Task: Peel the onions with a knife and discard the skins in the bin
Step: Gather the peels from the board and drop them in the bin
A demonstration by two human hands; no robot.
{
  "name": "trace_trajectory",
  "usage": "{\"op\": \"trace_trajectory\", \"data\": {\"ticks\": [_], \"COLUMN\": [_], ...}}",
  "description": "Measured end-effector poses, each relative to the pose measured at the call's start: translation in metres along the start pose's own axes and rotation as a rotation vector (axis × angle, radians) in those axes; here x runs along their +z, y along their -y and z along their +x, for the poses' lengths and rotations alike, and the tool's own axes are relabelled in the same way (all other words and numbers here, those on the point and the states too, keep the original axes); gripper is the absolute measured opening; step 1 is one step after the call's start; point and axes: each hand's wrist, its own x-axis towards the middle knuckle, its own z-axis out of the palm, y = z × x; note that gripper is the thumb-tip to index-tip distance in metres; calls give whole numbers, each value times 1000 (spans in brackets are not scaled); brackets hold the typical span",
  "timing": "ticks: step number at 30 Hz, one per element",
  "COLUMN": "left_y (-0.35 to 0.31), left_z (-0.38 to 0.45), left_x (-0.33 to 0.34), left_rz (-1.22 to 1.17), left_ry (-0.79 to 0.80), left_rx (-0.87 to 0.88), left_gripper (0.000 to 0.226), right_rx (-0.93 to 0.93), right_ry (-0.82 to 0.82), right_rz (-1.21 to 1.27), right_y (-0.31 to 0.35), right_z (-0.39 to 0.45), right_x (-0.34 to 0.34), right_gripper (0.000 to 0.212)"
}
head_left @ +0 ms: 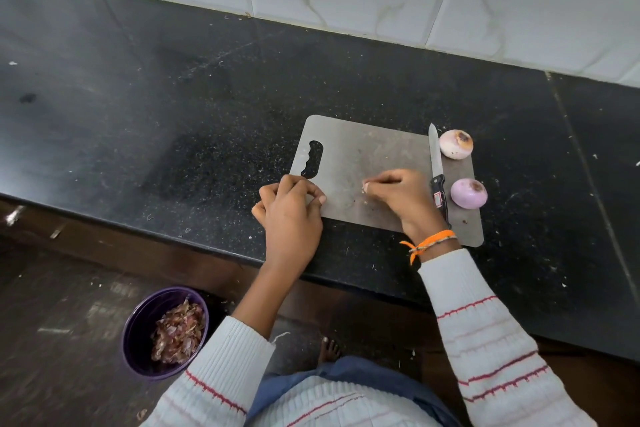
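Purple bin [138, 333] on floor, lower left, holds onion skins [178, 333]. Left hand [291, 215]: fingers curled, gripping near-left corner of grey cutting board [360, 152] on black countertop [138, 97]. Right hand [398, 194]: fingertips pinched together on a small scrap on board centre; scrap too small to ID. Knife [437, 173] lies on board just right of hand, blade pointing away. Two peeled onions at board's right edge: far onion [456, 144], near onion [469, 193].

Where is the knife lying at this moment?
In the head view, the knife lies flat on the right part of the cutting board, between the right hand and the two peeled onions, blade pointing toward the wall.
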Motion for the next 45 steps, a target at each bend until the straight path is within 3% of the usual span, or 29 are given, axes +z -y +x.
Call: {"op": "trace_trajectory", "data": {"ticks": [2, 4, 11, 20, 25, 29, 32, 36, 42, 45], "left_y": [9, 18, 61, 205, 311, 405, 476, 564, 624, 640], "left_z": [-1, -2, -24, -89, -120, -127, -126, -130, -131, -127], "left_x": [-12, -25, -81, -126, -119, -90, -58, -9, 25, 30], "left_rz": [-84, -206, -780, -888, -837, -799, -777, -680, -561, -652], "left_ry": [15, 49, 75, -75, -212, -308, -343, -304, -240, -223], "left_rx": [-49, -76, -345, -796, -1097, -1217, -1287, -1326, -1342, -1331], "left_gripper": [9, 12, 16, 20, 17, 19, 19, 22, 24, 26], "right_rx": [136, 202, 365, 552, 765, 820, 779, 577, 309, 211], "right_ry": [80, 160, 440, 845, 812, 722, 655, 576, 581, 556], "right_rz": [411, 615, 820, 569, 455, 410, 332, -10, -472, -583], "right_y": [8, 18, 55, 32, -37, -106, -166, -256, -324, -325], "right_z": [-7, -15, -59, -127, -135, -121, -102, -78, -45, -40], "right_x": [0, 7, 85, 235, 342, 436, 502, 576, 623, 628], "right_gripper": [11, 13, 38, 20, 16, 17, 17, 8, 28, 33]}}
